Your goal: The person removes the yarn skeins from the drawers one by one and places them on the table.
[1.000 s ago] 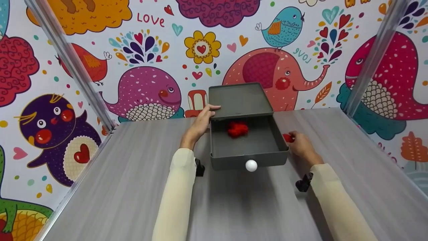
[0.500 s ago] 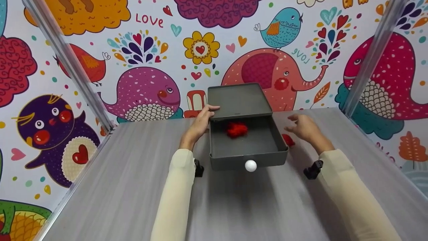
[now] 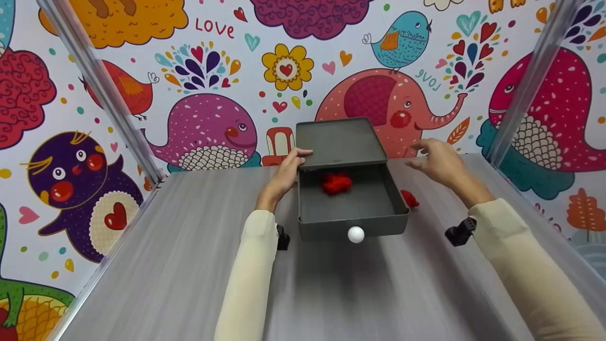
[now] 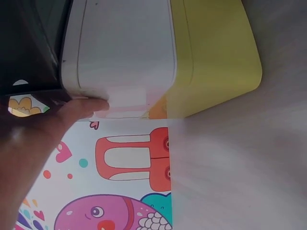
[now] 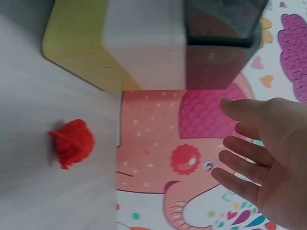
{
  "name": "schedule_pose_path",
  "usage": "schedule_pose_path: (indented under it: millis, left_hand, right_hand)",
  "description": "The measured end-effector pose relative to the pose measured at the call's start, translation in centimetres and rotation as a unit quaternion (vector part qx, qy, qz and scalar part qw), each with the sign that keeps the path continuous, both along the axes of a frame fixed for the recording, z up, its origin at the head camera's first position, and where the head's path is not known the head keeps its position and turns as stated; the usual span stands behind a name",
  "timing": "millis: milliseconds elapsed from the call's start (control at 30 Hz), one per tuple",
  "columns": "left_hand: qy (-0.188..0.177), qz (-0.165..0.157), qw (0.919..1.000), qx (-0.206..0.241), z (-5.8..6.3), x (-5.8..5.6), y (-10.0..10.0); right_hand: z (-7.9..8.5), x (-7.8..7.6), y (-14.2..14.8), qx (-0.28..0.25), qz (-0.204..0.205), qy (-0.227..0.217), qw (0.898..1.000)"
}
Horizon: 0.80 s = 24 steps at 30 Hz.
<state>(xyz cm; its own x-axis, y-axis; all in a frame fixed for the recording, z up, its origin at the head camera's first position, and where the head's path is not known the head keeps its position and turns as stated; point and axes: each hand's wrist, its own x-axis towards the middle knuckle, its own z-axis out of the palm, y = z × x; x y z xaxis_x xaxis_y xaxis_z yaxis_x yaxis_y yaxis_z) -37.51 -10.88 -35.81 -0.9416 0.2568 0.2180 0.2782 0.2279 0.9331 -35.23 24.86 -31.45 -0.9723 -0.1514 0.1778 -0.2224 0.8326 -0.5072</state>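
Observation:
A stacked storage box stands on the table, its dark grey top drawer (image 3: 350,208) uncovered and its grey lid (image 3: 338,142) tilted up behind. A fluffy red ball (image 3: 337,183) lies inside the drawer. My left hand (image 3: 282,177) grips the box at the left rear, one finger over the lid's edge; in the left wrist view a fingertip presses by the corner of the white tier (image 4: 127,48). My right hand (image 3: 440,163) is raised to the right of the box, fingers spread loosely and holding nothing. A red yarn ball (image 5: 74,143) rests on the table below it.
A white round knob (image 3: 356,234) sits on the drawer's front. The box's yellow lowest tier (image 4: 220,52) stands on the grey wood-grain table (image 3: 189,265). A patterned wall (image 3: 284,28) rises behind, with metal posts (image 3: 102,85) at both sides.
My right hand has let go of the red yarn ball beside the box and risen up and to the right. The left hand has stayed on the box.

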Motion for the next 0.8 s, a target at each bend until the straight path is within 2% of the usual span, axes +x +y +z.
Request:
schedule_pose_path:
  millis: [400, 633, 800]
  left_hand:
    - [-0.015, 0.006, 0.9998, 0.006, 0.1, 0.1, 0.0]
    - [-0.009, 0.009, 0.9999, -0.002, 0.1, 0.2, 0.0]
    - [-0.016, 0.007, 0.9998, -0.003, 0.0, 0.1, 0.1]
  right_hand:
    - [3.3, 3.1, -3.1, 0.026, 0.041, 0.08, 0.996]
    - [3.6, 4.0, -5.6, 0.043, 0.082, 0.114, 0.989]
    - [3.7, 4.2, -7.1, 0.05, 0.101, 0.111, 0.987]
